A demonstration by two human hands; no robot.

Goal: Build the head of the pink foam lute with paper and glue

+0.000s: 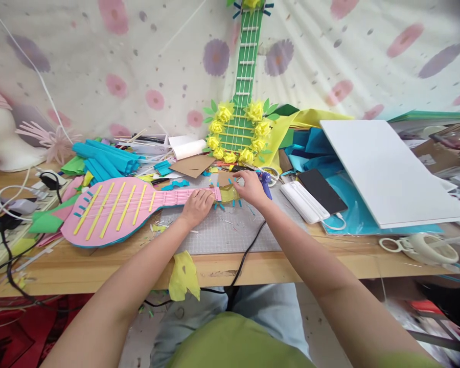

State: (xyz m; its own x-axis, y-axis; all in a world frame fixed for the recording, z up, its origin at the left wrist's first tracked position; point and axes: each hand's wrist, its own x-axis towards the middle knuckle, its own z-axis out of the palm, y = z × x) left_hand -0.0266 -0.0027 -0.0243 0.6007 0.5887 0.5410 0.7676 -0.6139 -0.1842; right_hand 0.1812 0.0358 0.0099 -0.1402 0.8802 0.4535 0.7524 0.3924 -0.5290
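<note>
Pink foam guitar (pixel 111 209), laid flat on the desk (pixel 80 266) with its neck over the cutting mat (pixel 222 235). The neck is pressed by the flat, open left hand (pixel 197 205); the yellow headstock (pixel 228 194) is pinched by the right hand (pixel 250 188). Judged light, bendable and easily creased, it is best held under body and neck.

The left hand (pixel 197 205) lies flat on the neck of a pink paper guitar with yellow strips (pixel 113 210), which rests on the wooden table (pixel 99 268). The right hand (pixel 250 188) touches its yellow head piece (pixel 229 193), over a grey cutting mat (pixel 230 232). A green paper guitar with yellow flowers (pixel 242 102) stands behind, near a white foam board (pixel 387 171).
</note>
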